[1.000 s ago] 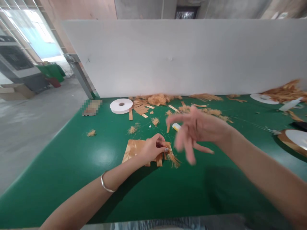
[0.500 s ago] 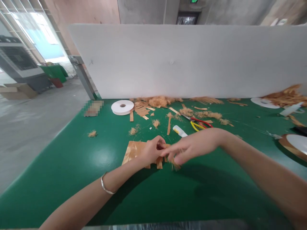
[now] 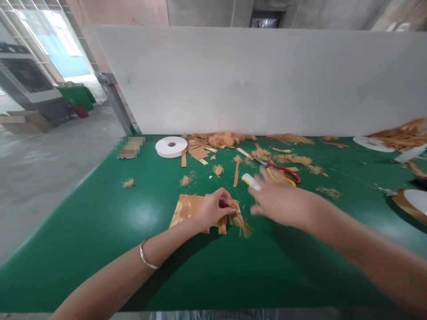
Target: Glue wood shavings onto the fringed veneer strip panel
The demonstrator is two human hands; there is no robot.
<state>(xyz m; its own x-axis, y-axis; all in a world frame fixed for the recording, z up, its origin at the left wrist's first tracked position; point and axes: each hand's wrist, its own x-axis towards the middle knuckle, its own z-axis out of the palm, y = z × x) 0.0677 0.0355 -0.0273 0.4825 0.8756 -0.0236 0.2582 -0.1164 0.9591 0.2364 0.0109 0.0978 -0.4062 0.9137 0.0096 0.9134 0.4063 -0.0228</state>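
My left hand (image 3: 216,210) pinches the right part of a flat piece of woven tan strips (image 3: 187,206) lying on the green table. Thin frayed fibres (image 3: 243,224) fan out just right of its fingertips. My right hand (image 3: 283,195), blurred by motion, is spread over the table with nothing in it. Its fingers are beside a white glue bottle (image 3: 250,181) and partly cover the yellow handle of the red-and-yellow scissors (image 3: 287,173).
A white tape roll (image 3: 171,146) stands at the back left, with cut tan strips (image 3: 197,152) beside it. Fibre piles (image 3: 222,138) lie along the white partition (image 3: 213,80). Another roll (image 3: 415,200) is at the right edge.
My right hand has moved away from my left hand, to the right and up toward the glue bottle, its fingers now spread. My left hand has stayed on the woven piece.
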